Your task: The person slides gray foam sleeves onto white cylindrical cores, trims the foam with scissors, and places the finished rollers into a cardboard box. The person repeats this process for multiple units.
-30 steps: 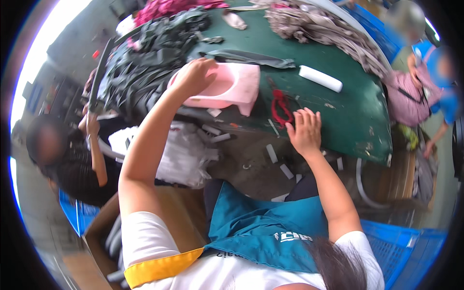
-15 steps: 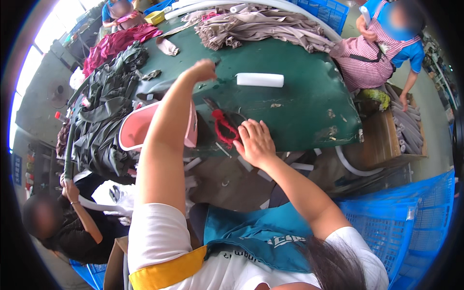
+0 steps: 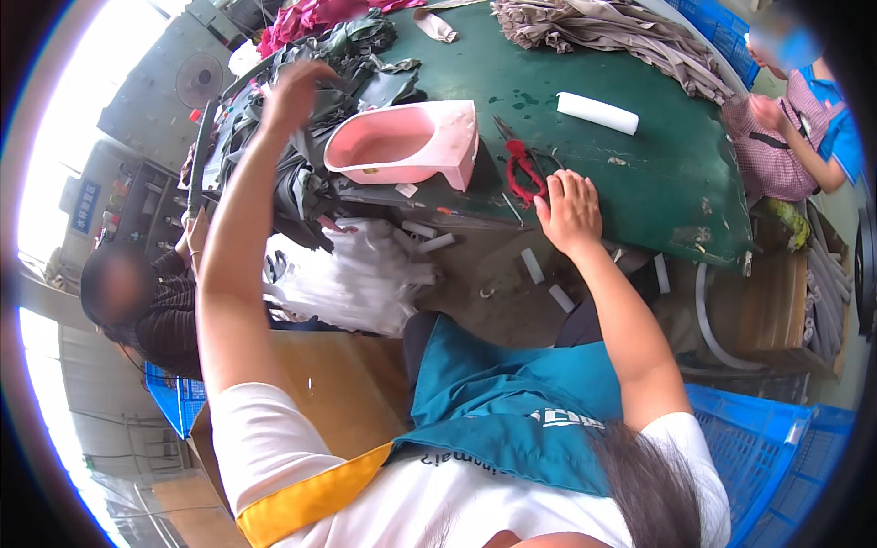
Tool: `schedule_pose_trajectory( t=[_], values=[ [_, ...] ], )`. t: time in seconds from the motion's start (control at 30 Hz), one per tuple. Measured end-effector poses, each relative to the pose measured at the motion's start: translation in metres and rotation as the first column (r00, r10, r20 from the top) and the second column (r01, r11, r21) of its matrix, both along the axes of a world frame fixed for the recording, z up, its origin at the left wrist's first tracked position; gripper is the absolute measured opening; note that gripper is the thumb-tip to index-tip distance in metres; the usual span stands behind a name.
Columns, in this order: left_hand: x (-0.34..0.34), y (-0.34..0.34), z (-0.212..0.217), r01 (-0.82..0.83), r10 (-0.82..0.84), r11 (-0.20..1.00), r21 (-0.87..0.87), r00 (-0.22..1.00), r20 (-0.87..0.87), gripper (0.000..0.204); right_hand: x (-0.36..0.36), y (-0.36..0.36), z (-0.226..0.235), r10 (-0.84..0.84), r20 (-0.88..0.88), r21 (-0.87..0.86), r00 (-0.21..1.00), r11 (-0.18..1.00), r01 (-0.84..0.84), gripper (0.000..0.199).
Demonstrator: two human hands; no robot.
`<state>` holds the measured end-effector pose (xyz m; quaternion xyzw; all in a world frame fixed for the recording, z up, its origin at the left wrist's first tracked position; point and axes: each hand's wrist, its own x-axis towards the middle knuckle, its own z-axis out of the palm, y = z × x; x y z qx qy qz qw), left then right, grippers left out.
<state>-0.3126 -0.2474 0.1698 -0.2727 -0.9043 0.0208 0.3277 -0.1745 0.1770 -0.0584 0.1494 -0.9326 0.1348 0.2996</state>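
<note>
Head view: left hand (image 3: pixel 292 96) over dark fabric (image 3: pixel 309 178), grip unclear; right hand (image 3: pixel 573 215) spread beside red-handled scissors (image 3: pixel 517 151).

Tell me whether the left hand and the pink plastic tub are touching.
Apart. The head view shows dark grey fabric between the left hand and the pink plastic tub.

Left arm (image 3: pixel 234 247) outstretched, right fingers (image 3: pixel 569 187) extended
</note>
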Motion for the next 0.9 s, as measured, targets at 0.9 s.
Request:
schedule_pose_trajectory(
  t=[0.9],
  values=[
    [-0.028, 0.006, -0.135, -0.408, -0.089, 0.796, 0.447, 0.651, 0.754, 0.042, 0.000, -0.001, 0.002, 0.008, 0.041, 0.009, 0.999, 1.000, -0.008, 0.038]
  ],
)
